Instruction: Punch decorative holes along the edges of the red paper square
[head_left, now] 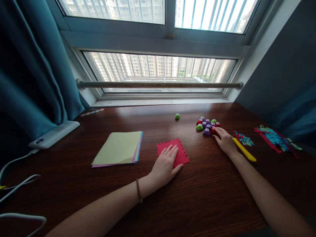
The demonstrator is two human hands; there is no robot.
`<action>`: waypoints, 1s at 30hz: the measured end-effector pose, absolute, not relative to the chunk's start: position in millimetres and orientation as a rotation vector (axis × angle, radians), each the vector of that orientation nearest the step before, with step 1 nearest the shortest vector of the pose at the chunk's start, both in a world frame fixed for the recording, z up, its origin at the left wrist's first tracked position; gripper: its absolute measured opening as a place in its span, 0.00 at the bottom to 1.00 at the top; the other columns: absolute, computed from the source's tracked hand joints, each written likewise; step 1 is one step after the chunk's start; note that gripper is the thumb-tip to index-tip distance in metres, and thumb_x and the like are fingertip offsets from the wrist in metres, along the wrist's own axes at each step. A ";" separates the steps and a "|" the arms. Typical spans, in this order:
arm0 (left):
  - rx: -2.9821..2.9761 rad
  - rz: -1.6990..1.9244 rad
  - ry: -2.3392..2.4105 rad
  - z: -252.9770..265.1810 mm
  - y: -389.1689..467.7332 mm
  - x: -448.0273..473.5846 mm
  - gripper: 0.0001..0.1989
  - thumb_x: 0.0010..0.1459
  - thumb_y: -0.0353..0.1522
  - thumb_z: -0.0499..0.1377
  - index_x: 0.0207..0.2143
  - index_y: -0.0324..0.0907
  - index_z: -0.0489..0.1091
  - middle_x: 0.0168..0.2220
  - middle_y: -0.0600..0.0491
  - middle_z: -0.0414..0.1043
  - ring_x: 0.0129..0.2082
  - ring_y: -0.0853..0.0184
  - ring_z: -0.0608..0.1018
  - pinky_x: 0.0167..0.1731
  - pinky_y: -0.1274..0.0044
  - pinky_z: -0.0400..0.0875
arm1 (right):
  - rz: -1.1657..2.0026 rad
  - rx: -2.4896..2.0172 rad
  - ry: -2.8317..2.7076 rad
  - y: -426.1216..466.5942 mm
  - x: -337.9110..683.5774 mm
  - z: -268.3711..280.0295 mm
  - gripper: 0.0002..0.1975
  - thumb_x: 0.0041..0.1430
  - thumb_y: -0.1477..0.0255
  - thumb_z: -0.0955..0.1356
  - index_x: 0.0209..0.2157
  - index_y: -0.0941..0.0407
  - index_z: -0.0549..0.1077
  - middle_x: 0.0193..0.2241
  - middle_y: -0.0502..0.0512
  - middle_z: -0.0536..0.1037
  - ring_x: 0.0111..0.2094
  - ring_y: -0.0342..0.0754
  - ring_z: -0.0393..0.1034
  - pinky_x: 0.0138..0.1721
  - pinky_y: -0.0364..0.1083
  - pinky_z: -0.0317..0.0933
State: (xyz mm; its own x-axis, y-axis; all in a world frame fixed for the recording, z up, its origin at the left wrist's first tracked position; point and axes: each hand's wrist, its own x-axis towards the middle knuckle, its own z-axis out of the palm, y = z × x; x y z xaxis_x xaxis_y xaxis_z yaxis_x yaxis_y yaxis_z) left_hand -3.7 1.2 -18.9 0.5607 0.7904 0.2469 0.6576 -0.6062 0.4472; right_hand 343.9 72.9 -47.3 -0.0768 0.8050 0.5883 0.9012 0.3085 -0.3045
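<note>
My left hand (164, 164) lies flat with its fingers stretched out on a square of red paper (182, 154). Small holes run along the paper's top and right edges; the hand hides its lower left part. At the right, my right hand (225, 141) has its thumb and fingers around a small red craft punch (212, 130), which is partly hidden. That punch is at the near edge of a cluster of purple, green and red craft punches (204, 124). A single green craft punch (177, 116) stands apart, farther back.
Left of the red paper lies a stack of coloured paper (118, 148), pale yellow on top. A yellow cutter-like tool (244, 150), tiny paper bits (244, 139) and a heap of paper scraps (277, 140) lie right. A white device (54, 135) with a cable sits by the curtain.
</note>
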 end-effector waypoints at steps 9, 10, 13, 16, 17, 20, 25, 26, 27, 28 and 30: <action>2.551 0.502 1.306 -17.7 -0.4 -3.0 0.32 0.58 0.40 0.56 0.60 0.34 0.52 0.61 0.45 0.52 0.61 0.60 0.56 0.60 0.66 0.54 | -0.156 -1.375 -1.966 66.1 276.8 -16.2 0.17 0.62 0.71 0.61 0.52 0.60 0.66 0.51 0.61 0.67 0.52 0.52 0.59 0.57 0.50 0.51; 2.550 0.504 1.310 -17.7 -0.3 -2.8 0.32 0.58 0.40 0.56 0.60 0.34 0.52 0.61 0.45 0.53 0.61 0.60 0.57 0.60 0.67 0.54 | -0.110 -1.381 -1.993 71.0 264.3 -13.0 0.17 0.63 0.71 0.60 0.51 0.60 0.66 0.50 0.60 0.68 0.51 0.51 0.61 0.56 0.48 0.53; 2.542 0.509 1.318 -17.9 -0.1 -2.0 0.32 0.58 0.40 0.57 0.60 0.34 0.53 0.60 0.46 0.55 0.61 0.60 0.57 0.60 0.67 0.54 | -0.016 -1.452 -2.051 97.2 227.2 -7.6 0.15 0.62 0.72 0.62 0.50 0.58 0.66 0.46 0.56 0.71 0.40 0.47 0.68 0.46 0.43 0.61; 2.540 0.505 1.328 -17.9 -0.1 -1.1 0.32 0.58 0.40 0.57 0.59 0.33 0.54 0.60 0.45 0.56 0.60 0.60 0.58 0.60 0.67 0.54 | 0.042 -1.632 -2.038 134.1 193.7 -6.7 0.09 0.61 0.70 0.64 0.41 0.57 0.72 0.35 0.57 0.74 0.37 0.50 0.70 0.42 0.46 0.62; 2.541 0.502 1.330 -17.9 -0.1 -1.0 0.32 0.57 0.40 0.57 0.59 0.33 0.54 0.59 0.45 0.56 0.60 0.60 0.58 0.60 0.67 0.54 | 0.053 -1.704 -2.007 146.7 183.8 -7.0 0.08 0.61 0.69 0.64 0.39 0.58 0.72 0.33 0.58 0.74 0.37 0.52 0.70 0.42 0.47 0.62; 2.540 0.491 1.339 -18.0 -0.4 -1.0 0.32 0.57 0.40 0.57 0.59 0.33 0.54 0.60 0.45 0.56 0.60 0.60 0.58 0.60 0.67 0.54 | 0.074 -1.892 -1.863 179.7 159.0 -8.5 0.14 0.60 0.65 0.66 0.42 0.62 0.69 0.38 0.67 0.72 0.40 0.58 0.69 0.42 0.52 0.62; 2.526 0.441 1.378 -17.8 -1.5 -0.2 0.36 0.56 0.41 0.57 0.60 0.29 0.52 0.61 0.42 0.51 0.62 0.59 0.54 0.61 0.68 0.51 | 0.206 -2.015 -1.646 213.5 139.2 -10.6 0.21 0.58 0.65 0.68 0.46 0.67 0.65 0.43 0.74 0.68 0.45 0.65 0.66 0.45 0.58 0.60; 2.527 0.425 1.383 -17.4 -1.8 0.0 0.36 0.56 0.41 0.56 0.60 0.29 0.51 0.62 0.42 0.49 0.63 0.59 0.52 0.61 0.68 0.50 | 0.250 -2.010 -1.611 216.8 138.6 -10.7 0.20 0.58 0.67 0.68 0.46 0.67 0.65 0.44 0.74 0.68 0.46 0.65 0.65 0.46 0.59 0.59; 2.529 0.411 1.388 -16.9 -2.2 0.1 0.36 0.57 0.42 0.56 0.60 0.28 0.51 0.62 0.41 0.47 0.63 0.58 0.51 0.62 0.67 0.49 | 0.301 -1.997 -1.578 218.6 138.9 -10.6 0.18 0.58 0.69 0.68 0.45 0.67 0.66 0.45 0.74 0.67 0.48 0.66 0.64 0.48 0.60 0.57; 2.532 0.396 1.392 -16.4 -2.6 0.2 0.36 0.57 0.42 0.55 0.61 0.28 0.51 0.63 0.42 0.46 0.63 0.58 0.49 0.62 0.66 0.48 | 0.361 -1.976 -1.547 218.9 139.8 -10.3 0.16 0.57 0.70 0.68 0.44 0.66 0.67 0.45 0.74 0.68 0.49 0.66 0.63 0.49 0.62 0.55; 2.532 0.372 1.402 -15.6 -2.9 0.1 0.36 0.57 0.43 0.54 0.61 0.29 0.51 0.63 0.42 0.44 0.64 0.57 0.47 0.62 0.64 0.46 | 0.508 -1.896 -1.491 214.1 143.2 -9.4 0.13 0.56 0.70 0.68 0.40 0.65 0.70 0.44 0.71 0.69 0.51 0.66 0.61 0.51 0.64 0.52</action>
